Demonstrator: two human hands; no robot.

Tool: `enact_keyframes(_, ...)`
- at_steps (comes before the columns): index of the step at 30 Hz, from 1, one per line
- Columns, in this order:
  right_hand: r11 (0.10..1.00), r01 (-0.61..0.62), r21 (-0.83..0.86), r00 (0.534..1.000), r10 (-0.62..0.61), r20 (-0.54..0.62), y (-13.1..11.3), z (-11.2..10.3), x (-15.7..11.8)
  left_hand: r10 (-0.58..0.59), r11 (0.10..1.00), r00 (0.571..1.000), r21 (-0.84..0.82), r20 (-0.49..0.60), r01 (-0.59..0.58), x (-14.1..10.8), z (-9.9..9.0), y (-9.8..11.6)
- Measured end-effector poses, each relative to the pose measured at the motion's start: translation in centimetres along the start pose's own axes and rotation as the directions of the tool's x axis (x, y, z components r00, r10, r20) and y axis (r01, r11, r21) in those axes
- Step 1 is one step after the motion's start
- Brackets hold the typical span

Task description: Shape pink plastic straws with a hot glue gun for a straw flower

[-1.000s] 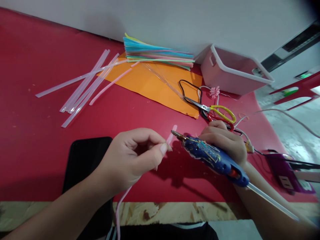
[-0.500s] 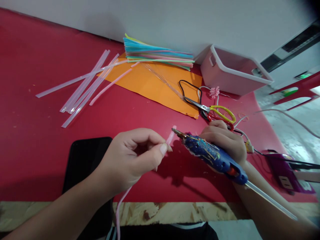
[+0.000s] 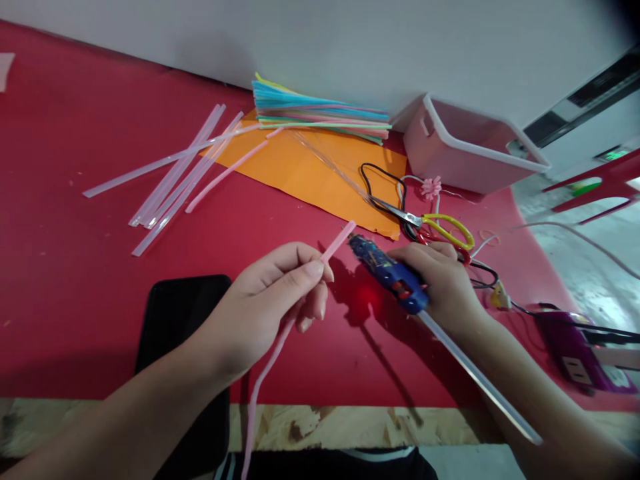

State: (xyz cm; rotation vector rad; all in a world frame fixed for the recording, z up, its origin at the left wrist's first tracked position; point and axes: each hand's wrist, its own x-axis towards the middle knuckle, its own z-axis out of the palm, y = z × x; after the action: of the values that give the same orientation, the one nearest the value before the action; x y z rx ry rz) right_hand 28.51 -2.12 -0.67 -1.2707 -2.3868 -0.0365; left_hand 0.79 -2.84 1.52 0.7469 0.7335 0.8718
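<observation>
My left hand [image 3: 280, 287] pinches a pink pipe cleaner [image 3: 339, 241] between thumb and fingers. Its short end points up and right, while the long end hangs down over the table's front edge. In my right hand [image 3: 440, 280] is a blue hot glue gun [image 3: 383, 267], smeared with dried glue, with a clear glue stick [image 3: 480, 377] jutting from its back. The gun's nozzle sits just behind the pipe cleaner's upper end; whether they touch I cannot tell. Scissors [image 3: 420, 220] with yellow and red handles lie beyond my right hand.
A black phone [image 3: 185, 320] lies by my left forearm. Several clear glue sticks [image 3: 175, 177] lie at back left. Coloured pipe cleaners [image 3: 320, 110] rest on orange paper [image 3: 310, 173]. A pink bin [image 3: 450, 157] stands at back right; a purple power strip [image 3: 580, 353] and cables lie right.
The glue gun has tilted and moved left, its nozzle now behind the pipe cleaner. More of the pipe cleaner's short end sticks out above my left fingers. A red glow shows on the table.
</observation>
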Motion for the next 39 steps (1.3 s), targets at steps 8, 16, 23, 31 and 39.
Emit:
enact_keyframes(8,0.995,-0.095,-0.023,0.983,0.098,0.155,-0.9,0.2,0.0,-0.209,0.917,0.958,-0.302,0.194,0.261,0.1,-0.5,0.7)
enact_keyframes(16,0.991,-0.125,0.045,0.989,0.128,-0.078,-1.5,-0.6,0.0,-0.218,0.973,0.968,-0.05,0.126,0.226,0.1,-0.2,0.2)
enact_keyframes(23,0.945,-0.062,0.32,0.985,0.109,-0.133,-3.9,-1.1,0.5,-0.297,0.91,0.944,0.343,0.146,0.233,0.0,0.6,0.0)
enact_keyframes(31,0.858,-0.07,0.508,0.989,0.125,-0.074,-4.6,-0.5,0.7,-0.352,0.856,0.922,0.454,0.162,0.247,-0.4,0.6,-0.3)
enact_keyframes(39,0.788,-0.045,0.614,0.991,0.111,-0.069,-4.6,-0.4,0.8,-0.333,0.888,0.929,0.385,0.163,0.251,-0.3,0.5,-0.2)
